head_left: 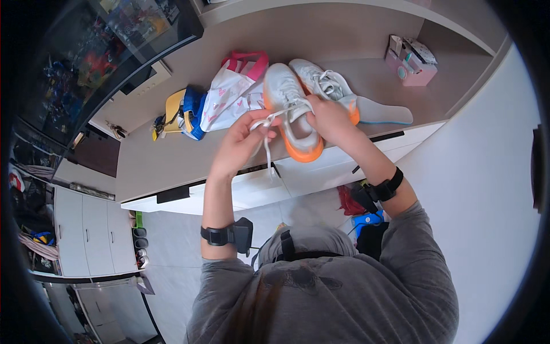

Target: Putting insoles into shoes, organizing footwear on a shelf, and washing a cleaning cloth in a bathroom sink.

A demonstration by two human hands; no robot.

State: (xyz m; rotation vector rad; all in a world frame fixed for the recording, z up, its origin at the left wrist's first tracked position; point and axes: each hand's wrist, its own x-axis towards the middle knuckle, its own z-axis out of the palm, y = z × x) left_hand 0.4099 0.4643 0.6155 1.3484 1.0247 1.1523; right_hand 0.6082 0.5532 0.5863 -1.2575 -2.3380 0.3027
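Note:
A white sneaker (283, 86) with an orange sole sits on the counter, its heel toward me. My left hand (243, 140) is beside its opening, fingers pinched on a white shoelace (267, 150) whose loose end dangles below. The lace runs across the shoe to my right hand (331, 119), which is closed on it at the right of the opening; the fingertips are partly hidden. Behind that hand rests a second white sneaker (329, 83) with orange trim, its lace lying over the tongue. A pale grey insole (387, 112) with a blue edge lies to its right.
A white bag (220, 102) with pink handles stands left of the sneakers, beside a blue and yellow cap (192, 112). Toward the right back is a pink box (409, 66). White drawers (315, 172) front the counter (154, 172); a glass cabinet (109, 57) is at upper left.

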